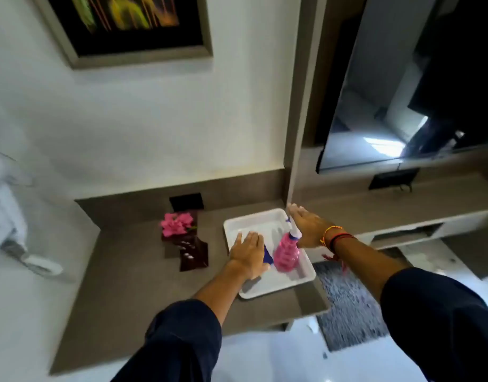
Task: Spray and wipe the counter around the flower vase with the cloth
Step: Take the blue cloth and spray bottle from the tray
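A pink spray bottle [286,255] with a white and blue head stands in a white tray [276,288] on the brown counter [121,299]. A blue cloth [268,256] lies in the tray, mostly hidden under my left hand [247,255], which rests flat on it with fingers spread. My right hand [309,226] hovers open just right of the bottle's head, close to it but not gripping. Left of the tray stands a dark brown vase [192,250] with pink flowers [176,223].
A black wall socket [186,201] sits behind the vase. A framed picture [127,26] hangs above. A television [403,86] is mounted at the right over a lower shelf [375,208]. A grey rug [347,304] lies on the floor below the counter edge.
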